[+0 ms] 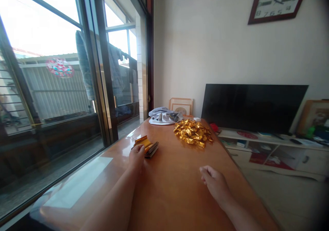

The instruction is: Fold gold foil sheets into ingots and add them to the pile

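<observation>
On the left half of the glossy wooden table (164,193) lies a stack of gold foil paper (152,150), its top sheet curling upward. My left hand (137,155) reaches over that stack with thumb and index finger pinched on a gold sheet's near edge. My right hand (212,180) hovers to the right, above the table, with fingers curled closed and nothing visible in them. Farther back on the table, a heap of folded gold foil pieces (192,132) is piled up, apart from both hands.
Folded grey-white cloth (164,116) rests at the table's far end, with picture frames (181,104) behind. Glass windows (56,87) run along the left. To the right stand a large television (254,107) and a low white cabinet (290,155); a clock (277,3) hangs above.
</observation>
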Available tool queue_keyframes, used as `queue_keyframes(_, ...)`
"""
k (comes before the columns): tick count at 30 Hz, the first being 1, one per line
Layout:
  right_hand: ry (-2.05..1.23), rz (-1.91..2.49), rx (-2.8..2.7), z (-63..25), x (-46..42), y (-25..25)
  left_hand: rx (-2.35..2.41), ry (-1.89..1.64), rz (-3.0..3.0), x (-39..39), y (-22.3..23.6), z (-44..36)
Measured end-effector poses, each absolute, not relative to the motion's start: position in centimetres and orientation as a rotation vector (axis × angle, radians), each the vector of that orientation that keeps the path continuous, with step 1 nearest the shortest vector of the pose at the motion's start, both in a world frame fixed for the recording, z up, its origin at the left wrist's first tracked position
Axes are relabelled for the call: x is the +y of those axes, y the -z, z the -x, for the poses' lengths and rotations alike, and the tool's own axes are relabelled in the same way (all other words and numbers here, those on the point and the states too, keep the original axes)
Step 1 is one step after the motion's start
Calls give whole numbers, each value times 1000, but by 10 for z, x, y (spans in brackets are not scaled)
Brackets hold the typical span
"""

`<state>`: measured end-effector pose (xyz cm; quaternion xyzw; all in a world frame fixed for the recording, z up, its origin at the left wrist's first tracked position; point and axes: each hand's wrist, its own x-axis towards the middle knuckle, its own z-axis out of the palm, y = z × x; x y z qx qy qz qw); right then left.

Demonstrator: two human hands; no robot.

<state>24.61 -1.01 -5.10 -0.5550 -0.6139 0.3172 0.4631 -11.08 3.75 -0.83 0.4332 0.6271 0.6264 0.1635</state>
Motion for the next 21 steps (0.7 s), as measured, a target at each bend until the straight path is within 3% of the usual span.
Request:
queue_keyframes(11,-775,1382,-1528,-245,-13,47,1858,-1580,-1529,42,6,100)
queue_keyframes(21,-796,1363,-1517,-246,-13,48,2021,-1682,-1361,51,14,109)
